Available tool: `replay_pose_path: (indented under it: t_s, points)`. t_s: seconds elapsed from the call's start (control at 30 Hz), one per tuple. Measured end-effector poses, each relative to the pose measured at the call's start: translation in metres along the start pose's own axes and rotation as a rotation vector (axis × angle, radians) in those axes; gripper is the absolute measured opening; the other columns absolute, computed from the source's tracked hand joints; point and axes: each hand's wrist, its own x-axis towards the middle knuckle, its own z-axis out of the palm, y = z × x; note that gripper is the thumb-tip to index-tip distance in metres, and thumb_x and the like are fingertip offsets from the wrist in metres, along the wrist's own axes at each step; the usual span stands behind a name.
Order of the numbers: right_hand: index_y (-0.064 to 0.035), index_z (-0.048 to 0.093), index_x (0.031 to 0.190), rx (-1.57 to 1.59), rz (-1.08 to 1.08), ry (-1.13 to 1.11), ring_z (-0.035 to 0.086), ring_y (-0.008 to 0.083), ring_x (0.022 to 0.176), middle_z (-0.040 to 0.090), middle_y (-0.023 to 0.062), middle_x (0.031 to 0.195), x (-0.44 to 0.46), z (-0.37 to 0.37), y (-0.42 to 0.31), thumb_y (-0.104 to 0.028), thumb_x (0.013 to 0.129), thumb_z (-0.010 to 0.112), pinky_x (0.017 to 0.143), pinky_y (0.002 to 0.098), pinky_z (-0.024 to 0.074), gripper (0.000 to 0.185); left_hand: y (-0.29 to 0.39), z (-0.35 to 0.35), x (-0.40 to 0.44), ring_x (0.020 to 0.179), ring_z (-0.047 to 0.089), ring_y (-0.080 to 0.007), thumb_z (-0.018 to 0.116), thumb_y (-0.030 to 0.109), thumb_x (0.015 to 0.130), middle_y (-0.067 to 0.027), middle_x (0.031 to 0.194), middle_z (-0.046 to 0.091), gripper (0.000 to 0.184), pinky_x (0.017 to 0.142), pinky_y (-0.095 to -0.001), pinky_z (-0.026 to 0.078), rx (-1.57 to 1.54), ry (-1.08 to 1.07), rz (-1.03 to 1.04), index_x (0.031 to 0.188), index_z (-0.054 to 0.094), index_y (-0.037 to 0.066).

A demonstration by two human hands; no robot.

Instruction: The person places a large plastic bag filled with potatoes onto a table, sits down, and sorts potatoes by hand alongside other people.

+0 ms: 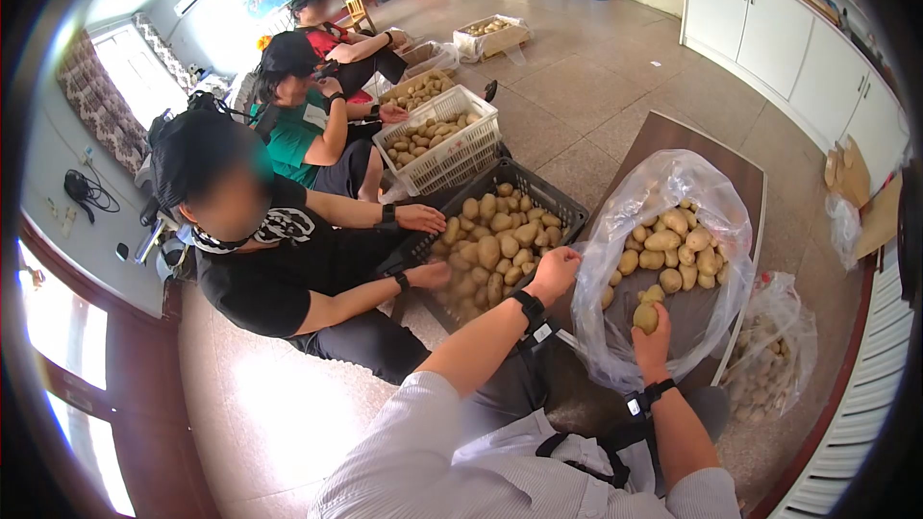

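A large clear plastic bag [601,346] lies wide open on a low brown table [663,139], with many potatoes [673,240] inside. My right hand [654,332] is in the bag's near part, closed round a potato [645,318]; another potato touches it just above. At the bag's left rim my left hand [558,274] pinches the plastic edge. Left of that hand is a black crate [567,209] full of potatoes, beside the table.
A person in black sits at the crate, both hands by its potatoes. Two more people sit behind, near a white crate [457,159] of potatoes. Another filled bag [769,356] stands on the floor at right. White cabinets [769,48] line the back right.
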Motion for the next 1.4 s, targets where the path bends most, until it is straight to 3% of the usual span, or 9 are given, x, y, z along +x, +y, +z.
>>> replay_pose_path:
  t_s: [0.23,0.43,0.53,0.77,0.87,1.0,1.17,1.27,1.4]
  points:
    - [-0.006,0.045,0.136,0.064,-0.093,-0.029,0.05,0.032,0.122,0.05,0.0188,0.131,-0.002,-0.005,-0.059,-0.004,0.075,0.067,0.104,0.0399,0.0402,0.065,-0.006,0.008,-0.003,0.046,0.054,-0.0139,0.053,0.021,0.092,-0.0082,0.071,0.065,0.025,0.041,-0.0301,0.044,-0.012,-0.23,-0.03,0.105,0.064,0.002]
    - [-0.0023,0.043,0.137,0.349,-0.095,-0.094,0.051,0.0332,0.121,0.052,0.019,0.129,0.005,0.027,-0.075,-0.005,0.077,0.07,0.104,0.0402,0.0401,0.067,-0.003,0.021,-0.014,0.074,0.067,-0.0252,0.045,0.059,0.096,-0.0186,0.114,0.063,0.067,0.064,-0.0365,0.057,-0.04,-0.519,-0.263,0.13,0.051,0.001]
    - [-0.0016,0.042,0.138,0.257,-0.148,-0.078,0.051,0.034,0.121,0.052,0.0191,0.129,0.006,0.04,-0.084,-0.005,0.077,0.071,0.104,0.0409,0.0403,0.067,0.001,0.023,-0.021,0.086,0.068,-0.0332,0.041,0.059,0.097,-0.022,0.119,0.061,0.074,0.073,-0.0441,0.057,-0.135,-0.675,-0.241,0.136,0.046,-0.003]
    - [-0.0003,0.041,0.138,0.039,-0.351,-0.118,0.051,0.039,0.119,0.052,0.0212,0.127,0.002,0.044,-0.105,-0.015,0.082,0.071,0.101,0.0447,0.0414,0.065,-0.001,0.03,-0.026,0.101,0.065,-0.0267,0.061,0.052,0.09,-0.0143,0.118,0.062,0.062,0.084,-0.0432,0.055,-0.372,-0.339,-0.303,0.128,0.052,0.003]
    - [0.0003,0.042,0.137,0.026,-0.469,-0.158,0.055,0.0371,0.113,0.053,0.0204,0.126,0.004,0.043,-0.108,-0.014,0.083,0.07,0.096,0.0424,0.0448,0.063,0.009,0.021,-0.029,0.098,0.063,-0.0243,0.066,0.048,0.089,-0.0116,0.113,0.06,0.061,0.077,-0.0417,0.054,-0.393,-0.282,-0.297,0.126,0.049,0.003]
    - [0.0,0.044,0.136,0.192,-0.32,-0.304,0.06,0.0349,0.101,0.056,0.0197,0.119,0.002,0.037,-0.1,-0.013,0.083,0.07,0.088,0.0405,0.0491,0.061,0.008,0.009,-0.021,0.1,0.062,-0.0239,0.067,0.044,0.089,-0.0112,0.114,0.06,0.057,0.08,-0.0415,0.054,-0.41,-0.202,-0.314,0.125,0.05,0.002]
    - [-0.0011,0.065,0.093,-0.055,-0.296,-0.311,0.062,0.0325,0.08,0.062,0.0144,0.088,0.0,0.017,-0.049,-0.014,0.082,0.07,0.07,0.0417,0.0498,0.017,-0.003,-0.009,0.0,0.098,0.062,-0.022,0.066,0.031,0.089,-0.0095,0.107,0.063,0.041,0.082,-0.0383,0.052,-0.631,-0.034,-0.214,0.117,0.057,0.002]
    - [-0.0012,0.063,0.078,-0.183,-0.294,-0.283,0.062,0.0348,0.078,0.061,0.0146,0.08,-0.008,0.003,-0.024,-0.015,0.084,0.067,0.067,0.0441,0.0477,0.016,-0.006,-0.029,0.009,0.098,0.061,-0.0239,0.067,0.035,0.085,-0.0096,0.112,0.062,0.052,0.079,-0.039,0.051,-0.667,0.028,-0.202,0.126,0.054,0.006]
    - [-0.0025,0.064,0.081,-0.482,-0.174,-0.503,0.061,0.0368,0.079,0.062,0.016,0.083,-0.01,-0.009,0.007,-0.015,0.086,0.064,0.069,0.0463,0.0474,0.014,-0.006,-0.057,0.016,0.085,0.064,-0.0259,0.067,0.029,0.084,-0.0097,0.098,0.065,0.039,0.072,-0.0414,0.053,-0.803,0.207,-0.276,0.113,0.06,0.005]
